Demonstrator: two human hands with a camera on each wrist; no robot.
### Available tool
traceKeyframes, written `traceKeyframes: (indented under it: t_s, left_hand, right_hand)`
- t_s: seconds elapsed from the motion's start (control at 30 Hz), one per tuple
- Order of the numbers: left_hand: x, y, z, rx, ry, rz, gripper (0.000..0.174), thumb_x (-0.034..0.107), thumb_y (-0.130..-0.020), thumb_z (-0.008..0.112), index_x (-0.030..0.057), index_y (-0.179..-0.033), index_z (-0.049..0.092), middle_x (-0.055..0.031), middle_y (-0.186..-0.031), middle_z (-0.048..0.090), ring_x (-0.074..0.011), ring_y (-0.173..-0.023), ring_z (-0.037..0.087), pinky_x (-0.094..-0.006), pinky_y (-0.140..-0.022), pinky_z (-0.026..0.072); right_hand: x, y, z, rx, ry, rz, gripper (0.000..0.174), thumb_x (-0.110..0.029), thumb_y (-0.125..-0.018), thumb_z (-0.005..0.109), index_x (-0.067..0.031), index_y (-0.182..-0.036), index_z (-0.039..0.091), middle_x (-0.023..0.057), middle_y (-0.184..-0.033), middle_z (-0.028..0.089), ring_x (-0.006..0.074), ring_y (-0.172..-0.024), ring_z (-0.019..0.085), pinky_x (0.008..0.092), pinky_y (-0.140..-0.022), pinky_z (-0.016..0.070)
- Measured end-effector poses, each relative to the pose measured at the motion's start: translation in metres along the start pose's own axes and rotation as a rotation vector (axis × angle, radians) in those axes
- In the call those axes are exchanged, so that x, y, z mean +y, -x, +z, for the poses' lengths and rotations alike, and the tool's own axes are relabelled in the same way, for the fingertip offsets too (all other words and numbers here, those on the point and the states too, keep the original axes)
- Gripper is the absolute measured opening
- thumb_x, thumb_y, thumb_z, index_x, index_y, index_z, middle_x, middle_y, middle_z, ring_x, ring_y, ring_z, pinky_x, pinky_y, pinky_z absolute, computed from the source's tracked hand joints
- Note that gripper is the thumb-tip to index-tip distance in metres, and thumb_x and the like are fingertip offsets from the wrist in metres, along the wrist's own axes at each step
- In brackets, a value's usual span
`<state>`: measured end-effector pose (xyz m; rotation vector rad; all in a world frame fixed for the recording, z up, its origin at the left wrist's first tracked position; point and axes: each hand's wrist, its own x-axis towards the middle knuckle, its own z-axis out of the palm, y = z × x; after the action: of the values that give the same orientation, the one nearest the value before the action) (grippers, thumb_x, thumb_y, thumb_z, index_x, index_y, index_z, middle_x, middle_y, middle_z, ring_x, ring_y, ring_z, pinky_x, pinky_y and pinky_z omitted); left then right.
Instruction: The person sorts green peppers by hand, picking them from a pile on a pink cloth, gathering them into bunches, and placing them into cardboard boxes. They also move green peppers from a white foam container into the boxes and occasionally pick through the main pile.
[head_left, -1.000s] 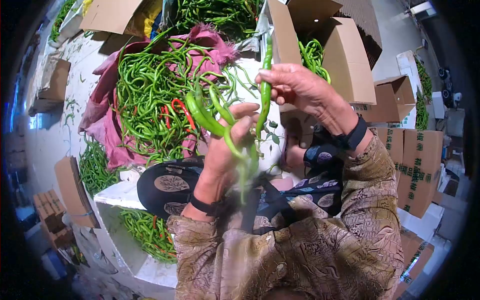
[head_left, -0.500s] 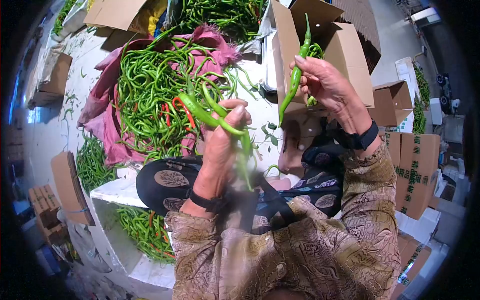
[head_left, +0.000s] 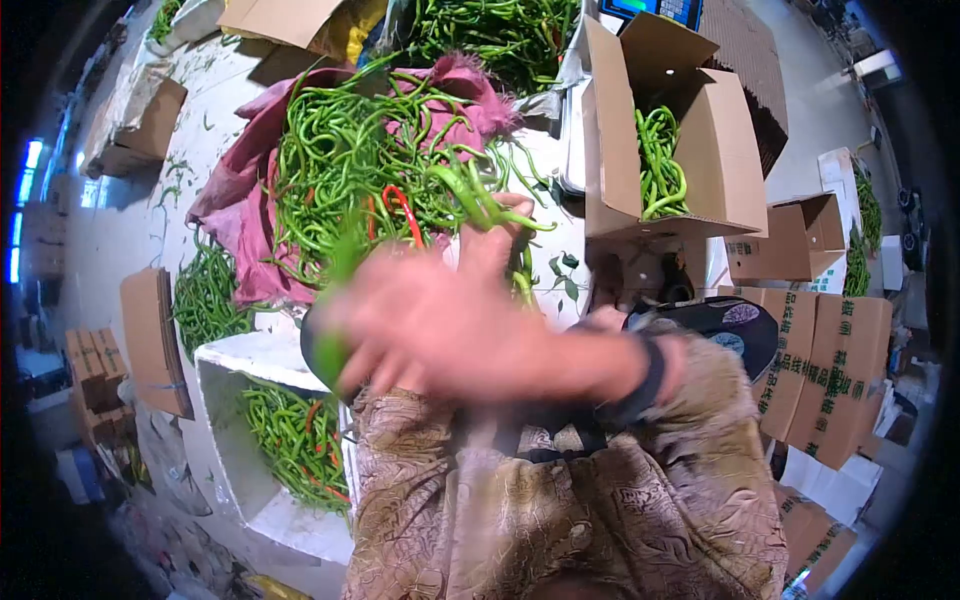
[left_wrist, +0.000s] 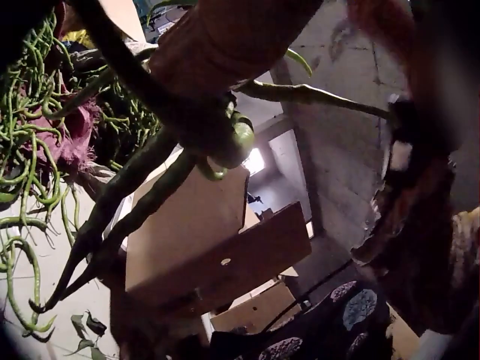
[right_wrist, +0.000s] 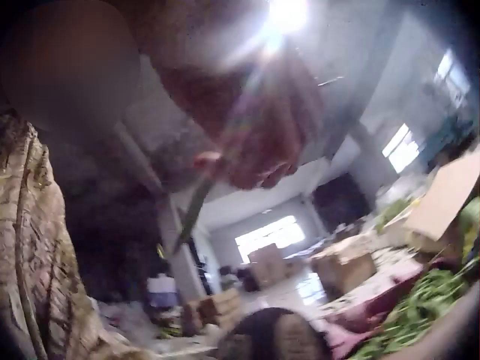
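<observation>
My left hand (head_left: 488, 245) grips several long green chili peppers (head_left: 466, 196), which poke out above and below the fingers. In the left wrist view, the peppers (left_wrist: 139, 214) hang past the curled fingers (left_wrist: 232, 41). Blurred by motion, my right hand (head_left: 440, 320) crosses in front of the left forearm. It holds one green chili pepper (head_left: 345, 255) upright at its far side, over the white foam box's upper edge. In the right wrist view, part of that pepper (right_wrist: 193, 217) sticks out below the hand (right_wrist: 240, 112).
A heap of green chilies (head_left: 335, 170) with a few red ones lies on pink cloth (head_left: 245, 235). The foam box (head_left: 225, 440) at left holds more chilies, as does an open carton (head_left: 740, 150) at right. Printed cartons (head_left: 830, 370) stand beside the right knee.
The right hand, with its single pepper, has swept from near the open carton leftward across the body. The left hand keeps its bunch of peppers. The head view has shifted slightly.
</observation>
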<state>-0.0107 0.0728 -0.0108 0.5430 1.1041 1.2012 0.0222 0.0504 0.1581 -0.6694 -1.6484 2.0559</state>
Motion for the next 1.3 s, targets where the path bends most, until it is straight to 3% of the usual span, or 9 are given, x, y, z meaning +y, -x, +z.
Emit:
traceKeyframes:
  t_s: [0.03,0.07,0.13,0.23,0.37,0.53,0.6,0.63,1.3]
  left_hand:
    - [0.001,0.000,0.000,-0.049,-0.017,0.009,0.018,0.018,-0.085,0.065,0.0050,-0.098,0.062,-0.0023,-0.078,0.058,-0.0100,-0.072,0.054,-0.0237,-0.062,0.0436]
    - [0.003,0.001,-0.003,-0.095,-0.036,0.018,0.019,0.018,-0.086,0.065,0.0051,-0.099,0.062,-0.0031,-0.078,0.059,-0.0102,-0.073,0.054,-0.0239,-0.063,0.0441]
    - [0.012,0.008,-0.013,-0.182,0.004,-0.001,0.020,0.019,-0.086,0.065,0.0045,-0.099,0.062,-0.0034,-0.079,0.059,-0.0100,-0.074,0.054,-0.0238,-0.063,0.0441]
    - [0.037,0.035,-0.007,-0.269,-0.123,0.040,0.025,0.021,-0.083,0.065,0.0023,-0.100,0.061,-0.0012,-0.079,0.056,-0.0097,-0.072,0.051,-0.0258,-0.063,0.0413]
    - [0.056,0.051,-0.012,-0.550,-0.155,-0.007,0.027,0.022,-0.083,0.065,0.0020,-0.101,0.062,-0.0020,-0.088,0.058,-0.0113,-0.084,0.053,-0.0274,-0.077,0.0439]
    - [0.058,0.054,0.008,-0.773,-0.249,0.105,0.027,0.020,-0.081,0.068,0.0022,-0.100,0.062,0.0000,-0.087,0.060,-0.0100,-0.079,0.055,-0.0244,-0.069,0.0452]
    - [0.053,0.054,0.007,-0.882,-0.200,-0.118,0.026,0.018,-0.080,0.071,0.0017,-0.099,0.063,-0.0011,-0.087,0.063,-0.0102,-0.080,0.057,-0.0250,-0.069,0.0466]
    - [0.052,0.056,0.009,-0.879,-0.210,-0.152,0.025,0.017,-0.081,0.071,0.0019,-0.099,0.063,-0.0017,-0.088,0.063,-0.0110,-0.081,0.058,-0.0252,-0.071,0.0469]
    - [0.024,0.051,0.011,-1.014,-0.609,0.002,0.033,0.018,-0.079,0.068,0.0015,-0.106,0.062,-0.0107,-0.089,0.066,-0.0183,-0.082,0.062,-0.0335,-0.075,0.0499]
  right_hand:
    - [0.001,-0.019,0.031,-0.117,0.667,-0.371,0.031,-0.030,-0.094,0.051,-0.0064,-0.113,0.052,0.0140,-0.085,0.064,0.0243,-0.078,0.065,0.0345,-0.070,0.0494]
    - [-0.003,-0.005,0.045,-0.301,0.242,-0.134,0.026,-0.024,-0.094,0.051,-0.0045,-0.111,0.055,0.0141,-0.082,0.064,0.0243,-0.083,0.065,0.0358,-0.074,0.0476]
    - [-0.004,0.004,0.043,-0.302,0.216,-0.419,0.027,-0.024,-0.094,0.050,-0.0016,-0.106,0.059,0.0154,-0.082,0.064,0.0217,-0.079,0.065,0.0335,-0.072,0.0475]
    - [-0.050,0.038,-0.035,0.111,-0.071,0.025,0.026,-0.022,-0.094,0.052,-0.0005,-0.105,0.063,0.0080,-0.088,0.067,0.0126,-0.075,0.062,0.0241,-0.072,0.0472]
    - [-0.011,0.063,-0.137,0.643,0.215,-0.037,0.033,-0.033,-0.095,0.053,-0.0030,-0.107,0.063,0.0027,-0.095,0.066,0.0072,-0.078,0.059,0.0213,-0.072,0.0458]
    - [0.058,0.059,-0.131,0.407,-0.107,0.550,0.035,-0.034,-0.097,0.049,-0.0032,-0.105,0.065,0.0012,-0.092,0.065,0.0077,-0.086,0.060,0.0228,-0.076,0.0466]
    - [0.051,0.075,-0.100,0.304,-0.269,0.064,0.044,-0.045,-0.090,0.058,-0.0024,-0.096,0.066,0.0051,-0.083,0.065,0.0123,-0.081,0.061,0.0274,-0.068,0.0483]
    - [0.085,0.065,-0.123,0.003,-0.533,0.180,0.042,-0.039,-0.089,0.063,0.0001,-0.106,0.061,0.0069,-0.083,0.065,0.0124,-0.082,0.062,0.0273,-0.067,0.0507]
    - [0.092,0.034,-0.143,0.204,-0.509,0.207,0.048,-0.022,-0.087,0.066,0.0013,-0.124,0.047,0.0090,-0.088,0.062,0.0091,-0.068,0.056,0.0211,-0.060,0.0468]
